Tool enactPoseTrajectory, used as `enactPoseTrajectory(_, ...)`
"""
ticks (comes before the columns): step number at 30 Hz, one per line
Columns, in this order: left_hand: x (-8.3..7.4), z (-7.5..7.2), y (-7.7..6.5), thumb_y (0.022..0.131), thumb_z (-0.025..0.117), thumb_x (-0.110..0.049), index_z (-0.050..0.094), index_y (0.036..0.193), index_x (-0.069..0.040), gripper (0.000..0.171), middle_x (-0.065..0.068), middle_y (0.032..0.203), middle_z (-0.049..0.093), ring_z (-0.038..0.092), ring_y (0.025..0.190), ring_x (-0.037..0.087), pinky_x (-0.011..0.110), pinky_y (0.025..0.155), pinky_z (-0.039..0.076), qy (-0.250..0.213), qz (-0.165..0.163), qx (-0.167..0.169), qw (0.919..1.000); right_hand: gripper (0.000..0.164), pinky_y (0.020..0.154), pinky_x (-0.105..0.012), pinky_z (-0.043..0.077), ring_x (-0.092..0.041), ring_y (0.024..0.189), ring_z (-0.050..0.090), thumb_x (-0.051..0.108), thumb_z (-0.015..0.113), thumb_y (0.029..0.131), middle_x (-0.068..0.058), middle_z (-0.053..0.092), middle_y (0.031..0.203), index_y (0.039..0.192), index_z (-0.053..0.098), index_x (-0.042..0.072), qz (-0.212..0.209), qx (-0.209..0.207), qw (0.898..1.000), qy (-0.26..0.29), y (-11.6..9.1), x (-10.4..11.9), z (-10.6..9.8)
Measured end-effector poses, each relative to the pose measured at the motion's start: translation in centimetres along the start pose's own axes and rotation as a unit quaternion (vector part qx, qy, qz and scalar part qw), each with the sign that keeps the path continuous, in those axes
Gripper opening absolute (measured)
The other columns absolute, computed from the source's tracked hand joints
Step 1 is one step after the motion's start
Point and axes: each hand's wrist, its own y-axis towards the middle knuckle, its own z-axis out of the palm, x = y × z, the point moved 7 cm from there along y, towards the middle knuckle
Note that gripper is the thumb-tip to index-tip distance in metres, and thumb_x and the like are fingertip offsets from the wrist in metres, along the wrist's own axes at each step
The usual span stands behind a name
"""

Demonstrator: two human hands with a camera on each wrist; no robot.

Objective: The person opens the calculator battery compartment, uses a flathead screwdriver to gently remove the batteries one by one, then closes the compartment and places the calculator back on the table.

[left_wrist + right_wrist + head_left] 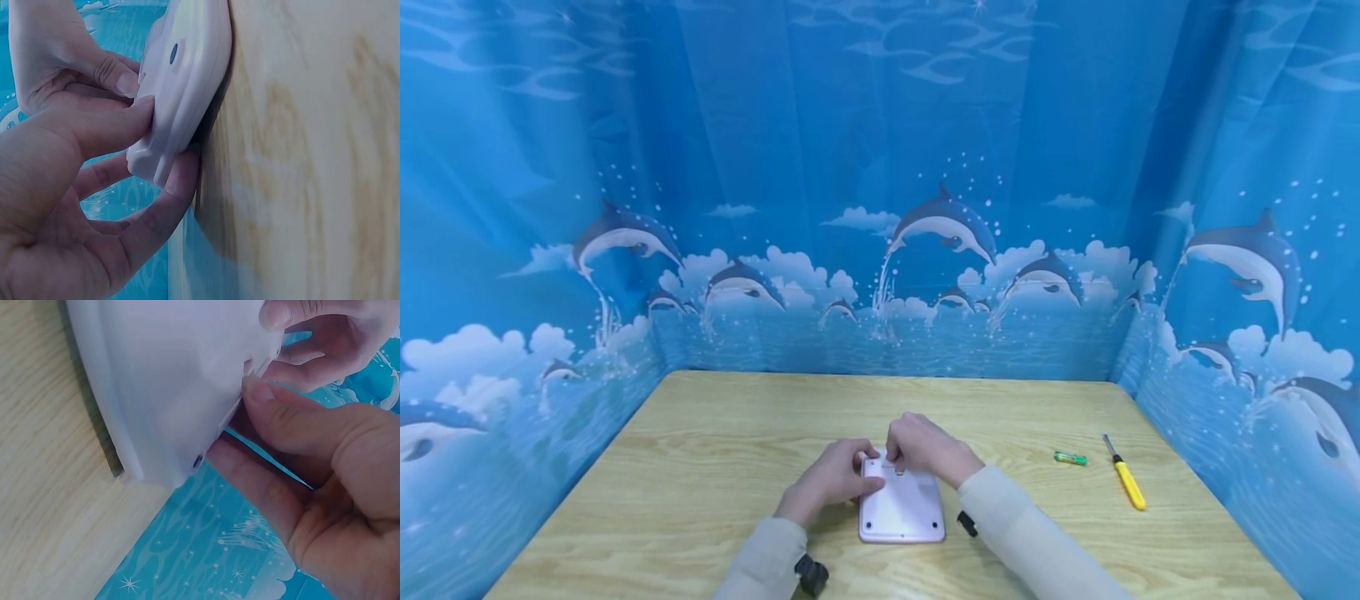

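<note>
A flat, pale pink device [902, 510], which looks like a calculator turned face down, lies on the table with dark round spots near its corners. My left hand [829, 482] grips its far left corner, thumb on the upturned back and a finger underneath, as the left wrist view shows. At the far edge my right hand [925, 446] has its thumb pressed by a small notch [249, 365] of the battery cover, with curled fingers against the edge. The right hand partly hides the cover, and the device's front faces down out of sight.
On the right of the wooden table [737, 417] lies a green battery [1071, 458]. Beside it is a screwdriver [1129, 485] with a yellow handle, its tip pointing away. A blue dolphin-print curtain [880, 167] surrounds the table's back and sides.
</note>
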Motion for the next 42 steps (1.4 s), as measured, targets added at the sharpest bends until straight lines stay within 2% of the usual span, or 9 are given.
enactPoseTrajectory(11, -0.12, -0.03, -0.17, 0.087, 0.084, -0.023, 0.069, 0.114, -0.011, 0.033, 0.006, 0.087, 0.061, 0.060, 0.071, 0.018, 0.030, 0.060, 0.049, -0.002, 0.003, 0.002, 1.0000, 0.018, 0.072, -0.018, 0.059, -0.014, 0.081, 0.075, 0.002, 0.086, 0.078, -0.007, 0.080, 0.091, 0.093, 0.081, 0.009, 0.008, 0.025, 1.000, -0.001, 0.42, -0.13, -0.07)
enactPoseTrajectory(20, 0.04, 0.16, 0.01, 0.087, 0.084, -0.022, 0.070, 0.115, -0.012, 0.033, 0.006, 0.086, 0.062, 0.061, 0.069, 0.017, 0.030, 0.059, 0.052, -0.005, -0.014, -0.003, 0.9999, 0.018, 0.070, -0.018, 0.059, -0.012, 0.077, 0.074, -0.003, 0.084, 0.076, -0.005, 0.080, 0.086, 0.088, 0.082, 0.010, -0.001, 0.024, 1.000, -0.019, 0.69, 0.07, -0.19)
enactPoseTrajectory(30, -0.07, 0.11, -0.11, 0.087, 0.084, -0.021, 0.070, 0.116, -0.011, 0.034, 0.007, 0.086, 0.061, 0.061, 0.069, 0.018, 0.030, 0.059, 0.052, -0.006, -0.008, 0.001, 0.9999, 0.018, 0.066, -0.014, 0.055, -0.002, 0.062, 0.063, -0.006, 0.081, 0.078, -0.002, 0.078, 0.078, 0.086, 0.082, 0.011, -0.001, 0.036, 0.999, -0.018, 0.80, 0.25, -0.14)
enactPoseTrajectory(38, -0.05, 0.04, -0.15, 0.087, 0.084, -0.022, 0.069, 0.117, -0.011, 0.035, 0.006, 0.085, 0.062, 0.061, 0.068, 0.017, 0.030, 0.060, 0.050, -0.003, -0.006, 0.002, 1.0000, 0.017, 0.062, -0.013, 0.051, -0.002, 0.057, 0.055, -0.006, 0.078, 0.080, 0.000, 0.075, 0.072, 0.082, 0.081, 0.010, -0.002, 0.037, 0.999, -0.020, 0.87, 0.29, -0.19)
enactPoseTrajectory(42, -0.01, 0.11, -0.06, 0.087, 0.084, -0.022, 0.069, 0.117, -0.011, 0.035, 0.006, 0.085, 0.062, 0.061, 0.069, 0.018, 0.030, 0.060, 0.050, -0.004, -0.006, 0.002, 1.0000, 0.016, 0.062, -0.013, 0.052, -0.002, 0.058, 0.056, -0.005, 0.079, 0.080, 0.000, 0.075, 0.073, 0.083, 0.081, 0.011, -0.001, 0.038, 0.999, -0.023, 0.88, 0.23, -0.12)
